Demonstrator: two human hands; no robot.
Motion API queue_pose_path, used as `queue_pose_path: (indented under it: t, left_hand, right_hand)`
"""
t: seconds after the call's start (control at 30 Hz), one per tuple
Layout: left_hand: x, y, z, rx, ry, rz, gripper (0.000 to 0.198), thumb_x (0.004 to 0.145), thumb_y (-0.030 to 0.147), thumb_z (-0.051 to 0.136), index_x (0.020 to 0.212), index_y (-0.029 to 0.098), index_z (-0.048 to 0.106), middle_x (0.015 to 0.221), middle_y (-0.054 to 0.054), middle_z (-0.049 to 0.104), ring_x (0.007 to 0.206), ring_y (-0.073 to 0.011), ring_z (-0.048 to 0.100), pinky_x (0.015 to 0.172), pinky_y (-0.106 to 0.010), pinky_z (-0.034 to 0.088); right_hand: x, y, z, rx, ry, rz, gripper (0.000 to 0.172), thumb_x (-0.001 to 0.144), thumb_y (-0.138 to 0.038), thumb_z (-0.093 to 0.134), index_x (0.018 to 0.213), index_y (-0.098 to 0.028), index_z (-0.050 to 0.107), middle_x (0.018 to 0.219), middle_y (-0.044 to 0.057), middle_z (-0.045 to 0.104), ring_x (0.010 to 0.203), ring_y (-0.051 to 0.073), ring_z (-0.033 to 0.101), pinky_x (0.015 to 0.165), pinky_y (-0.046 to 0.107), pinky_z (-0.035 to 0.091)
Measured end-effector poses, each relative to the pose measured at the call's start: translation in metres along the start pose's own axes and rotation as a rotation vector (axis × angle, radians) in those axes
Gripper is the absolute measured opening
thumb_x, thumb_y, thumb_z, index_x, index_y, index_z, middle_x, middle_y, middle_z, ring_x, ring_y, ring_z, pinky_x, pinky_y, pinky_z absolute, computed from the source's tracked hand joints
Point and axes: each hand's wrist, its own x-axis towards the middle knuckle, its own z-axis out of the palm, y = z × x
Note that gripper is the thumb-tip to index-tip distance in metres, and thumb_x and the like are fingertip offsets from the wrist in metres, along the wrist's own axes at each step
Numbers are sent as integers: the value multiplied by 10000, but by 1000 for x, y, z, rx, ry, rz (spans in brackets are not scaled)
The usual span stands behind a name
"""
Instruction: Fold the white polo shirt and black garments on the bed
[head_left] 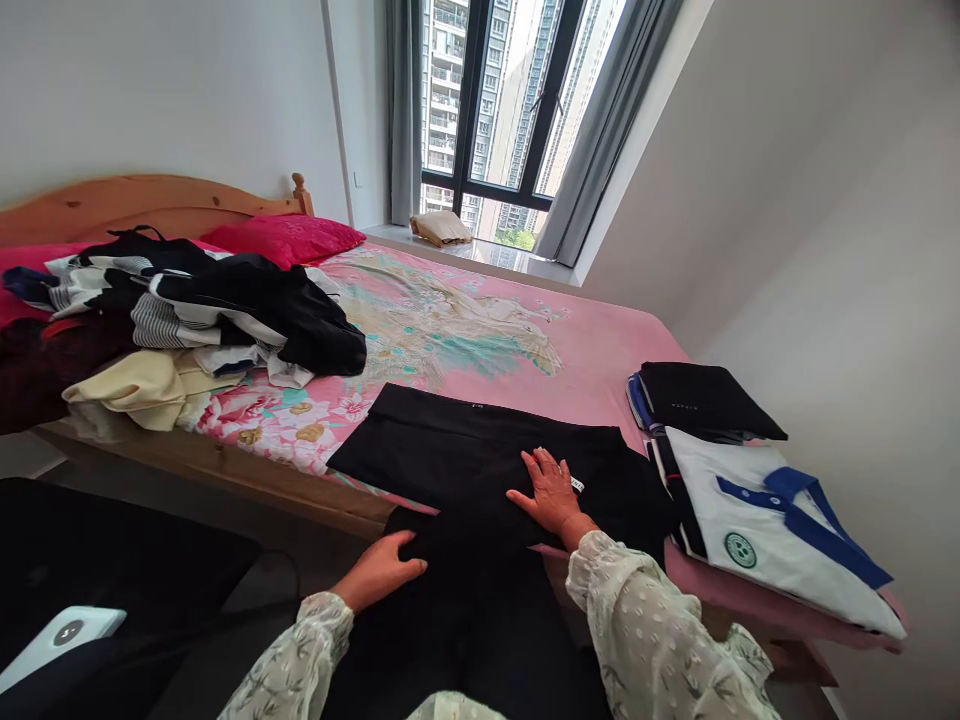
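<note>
A black short-sleeved top, apparently a T-shirt (pixel 480 460), is spread over the near edge of the bed, its lower part hanging toward me. My right hand (pixel 553 492) lies flat on it with fingers spread, beside a small white print or label. At the left side of the shirt, below its sleeve, my left hand (pixel 381 570) touches the black cloth. Its thumb and forefinger are apart; the other fingers are partly hidden. To the right are a folded white polo shirt (pixel 720 490) with a blue collar and a stack topped by a folded black garment (pixel 705 395).
A heap of unfolded clothes (pixel 247 300) lies on the bed's left, near a red pillow (pixel 292 238). The pink floral bedsheet (pixel 600 350) covers the mattress. At lower left, a pale phone (pixel 64 640) rests on a black surface. A tan bundle (pixel 441 228) sits on the windowsill.
</note>
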Motion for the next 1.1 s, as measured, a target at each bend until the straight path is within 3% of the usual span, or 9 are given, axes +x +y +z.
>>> queue_pose_path:
  t: [0.1,0.27,0.4,0.53,0.6,0.7,0.8,0.97,1.1]
  left_hand:
    - [3,2,-2,-64,-97,9,229,615,286,617,773,143,701,756,-30,709,774,-240,653,723,-305,489]
    - [-20,-26,-9,-171,-12,-53,273,576,280,676,825,168,695,834,-34,722,838,-248,652,760,-307,508]
    - [-45,-57,-10,-32,136,-37,367,629,324,682,958,162,669,962,-66,710,952,-268,646,862,-354,509]
    - [-78,-71,-12,266,306,325,501,684,99,532,1152,260,610,1237,-43,613,1200,-236,524,1037,-388,413]
    - [-93,-71,-14,417,202,519,663,630,-10,446,1188,320,589,1333,2,550,1292,-213,435,1100,-399,344]
    - [-106,-68,-13,528,6,597,849,584,-49,408,1327,359,452,1425,22,459,1324,-194,397,1130,-439,293]
    - [-100,-71,-8,533,-5,583,839,616,-1,459,1371,357,392,1422,-11,462,1294,-224,435,1108,-486,311]
    - [-74,-86,13,483,200,605,761,549,-24,443,1217,319,568,1224,-31,615,1158,-225,537,987,-383,446]
    - [-65,-82,14,510,268,663,652,598,-52,410,1072,325,654,1045,-9,677,1023,-184,595,1005,-402,389]
  right_hand:
    - [0,-1,-3,1,-13,4,829,805,-748,353,1427,-201,325,1461,141,331,1378,283,220,1102,546,140]
    - [1,-1,-2,4,4,-2,847,794,-766,336,1422,-197,333,1455,148,335,1374,286,220,1099,548,139]
    - [0,1,1,12,14,-2,840,795,-764,337,1422,-206,327,1457,142,332,1375,278,218,1099,549,133]
    - [0,1,2,19,8,4,828,797,-753,359,1418,-206,337,1456,141,334,1379,281,212,1101,544,135]
    - [0,1,2,23,1,6,826,797,-750,368,1418,-207,337,1455,139,335,1378,282,215,1100,546,140]
    - [0,0,1,20,0,5,828,795,-750,369,1420,-209,335,1455,136,335,1376,285,218,1101,549,144]
    - [0,-1,0,15,1,0,822,801,-747,358,1420,-206,337,1454,137,338,1374,287,224,1102,548,144]
    - [1,-2,-2,17,-6,6,820,803,-744,358,1422,-206,337,1457,142,338,1373,294,233,1098,555,148]
    - [1,-1,-2,24,3,-1,826,801,-745,367,1426,-207,329,1466,144,325,1379,295,227,1105,554,127]
